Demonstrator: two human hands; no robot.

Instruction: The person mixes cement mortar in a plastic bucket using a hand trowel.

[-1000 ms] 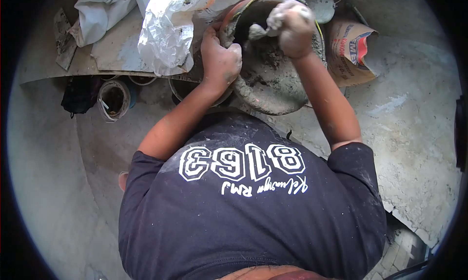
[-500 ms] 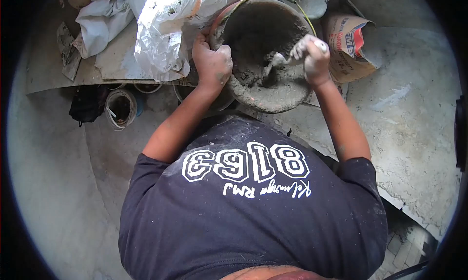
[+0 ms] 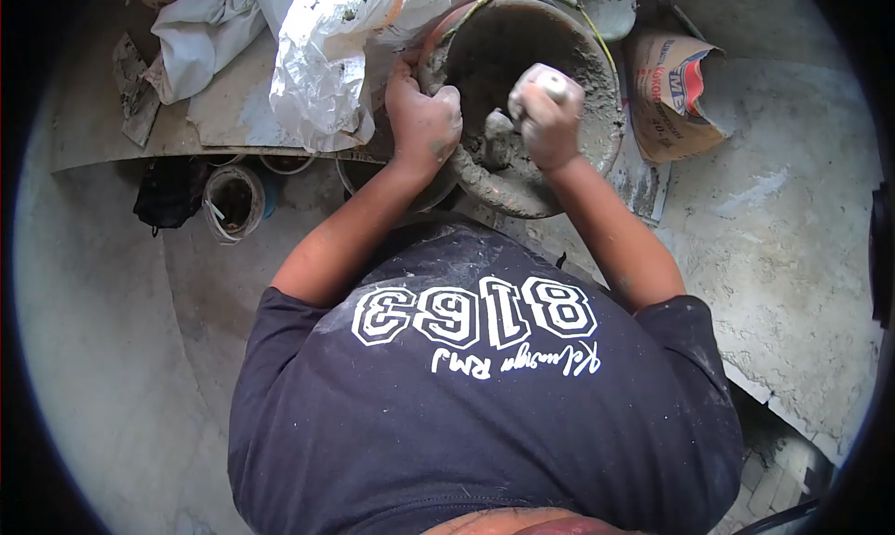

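Observation:
A round bucket (image 3: 611, 125) of wet grey mortar (image 3: 480, 64) stands in front of me, its inner wall coated with the same mix. At its left rim my left hand (image 3: 424, 120) is closed, gripping the edge. Inside the opening, my right hand (image 3: 548, 116) is wrapped round the handle of a trowel (image 3: 499, 130). The trowel's blade is smeared with mortar and partly sunk in it near the bucket's front side. Grey residue covers the fingers of my right hand.
Left of the bucket lies a crumpled white plastic sack (image 3: 322, 60). A brown paper cement bag (image 3: 673, 92) stands to the right. Below the board at left is a small dirty pail (image 3: 233, 204). A grey scoop-like container (image 3: 606, 8) sits behind the bucket.
My right hand has moved left, from the right rim to over the middle of the bucket, with the trowel. The bucket and my left hand have shifted slightly right in view.

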